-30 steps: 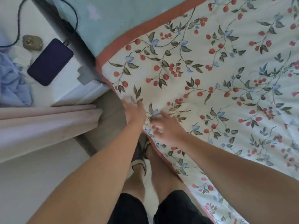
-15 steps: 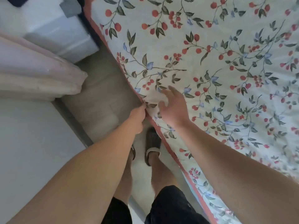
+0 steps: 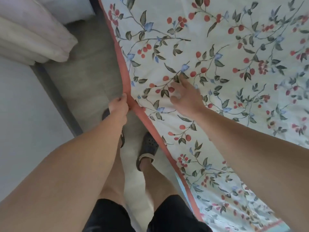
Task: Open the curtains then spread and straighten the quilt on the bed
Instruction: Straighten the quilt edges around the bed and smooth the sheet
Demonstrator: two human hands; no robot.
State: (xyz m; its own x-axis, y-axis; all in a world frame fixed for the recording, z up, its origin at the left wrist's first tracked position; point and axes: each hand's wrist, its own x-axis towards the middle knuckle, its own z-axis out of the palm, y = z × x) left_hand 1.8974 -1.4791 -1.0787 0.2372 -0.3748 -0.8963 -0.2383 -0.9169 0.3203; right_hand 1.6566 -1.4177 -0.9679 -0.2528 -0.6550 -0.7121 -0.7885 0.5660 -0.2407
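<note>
- Pinching the quilt's orange-red border (image 3: 133,104), the left hand (image 3: 117,108) has its fingers (image 3: 122,98) curled tight on the fabric at the bed's near side edge.
- The quilt (image 3: 217,52) lies spread over the bed and fills the upper right of the view; it is pale, printed with red berries, green leaves and small blue flowers.
- Its border runs as a diagonal from the top centre down toward the lower right, bending slightly where the left hand grips it.
- The right hand (image 3: 185,96) is over the quilt top, just inside the border, with its fingers (image 3: 183,81) spread wide and holding nothing; whether the palm presses the cloth or hovers just above it cannot be told, as the hand is a little blurred.
- The two hands are near each other, with the border between them.
- Beside the bed is a strip of grey floor (image 3: 87,67), where the person stands in dark clog-style shoes (image 3: 148,148) and dark shorts (image 3: 107,218).
- The right foot is just beside the hanging edge of the quilt; the left foot is mostly hidden behind the left forearm.
- A gathered pale pink curtain (image 3: 35,39) hangs at the upper left, its folds ending above the floor, well apart from the quilt.
- Near the lower right, a light blue strip (image 3: 181,184) shows along the outer side of the border.
</note>
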